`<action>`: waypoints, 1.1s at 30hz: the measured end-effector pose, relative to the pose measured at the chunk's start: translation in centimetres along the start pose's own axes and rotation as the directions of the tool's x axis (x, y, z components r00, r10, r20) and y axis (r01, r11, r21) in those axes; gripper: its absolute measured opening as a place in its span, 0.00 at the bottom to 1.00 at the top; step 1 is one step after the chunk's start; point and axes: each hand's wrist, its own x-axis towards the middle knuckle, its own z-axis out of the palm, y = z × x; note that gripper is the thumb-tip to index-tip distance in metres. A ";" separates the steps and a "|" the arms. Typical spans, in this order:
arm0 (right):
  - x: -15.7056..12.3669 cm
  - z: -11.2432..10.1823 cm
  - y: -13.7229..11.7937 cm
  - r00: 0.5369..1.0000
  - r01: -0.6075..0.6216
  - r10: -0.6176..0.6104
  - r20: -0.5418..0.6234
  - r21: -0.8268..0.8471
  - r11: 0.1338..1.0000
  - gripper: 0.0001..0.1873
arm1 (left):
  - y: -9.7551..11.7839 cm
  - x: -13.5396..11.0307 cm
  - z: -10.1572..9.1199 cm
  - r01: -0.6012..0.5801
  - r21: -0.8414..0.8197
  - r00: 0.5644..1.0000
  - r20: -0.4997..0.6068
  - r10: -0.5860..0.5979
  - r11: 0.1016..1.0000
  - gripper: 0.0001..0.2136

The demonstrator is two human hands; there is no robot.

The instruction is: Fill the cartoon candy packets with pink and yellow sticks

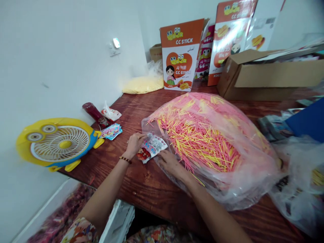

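A small printed packet (151, 147), white and blue with a red picture, is between my hands just above the dark red wooden table. With a beaded bracelet at its wrist, my left hand (135, 144) pinches the packet's upper left edge. On the other side, my right hand (170, 162) has its fingers closed at the packet's lower right edge; its fingertips are partly hidden. Right beside that hand lies a large clear plastic bag (243, 194), spread open. Many thin pink and yellow sticks (199, 145) fill it, some spilling toward its near left edge.
On the left stands a yellow and blue cartoon fan (65, 144), near several flat packets (111, 131), a dark red bottle (91, 111) and a tissue pack (111, 113). Printed cartons (181, 55) and an open cardboard box (275, 76) line the back. A bin (63, 209) of reddish pieces is below left.
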 end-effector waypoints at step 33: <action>-6.4 -6.5 -1.5 0.975 -0.214 0.223 0.006 0.302 0.929 0.07 | 9.4 -10.8 3.8 0.166 -0.637 0.925 0.365 0.105 0.753 0.07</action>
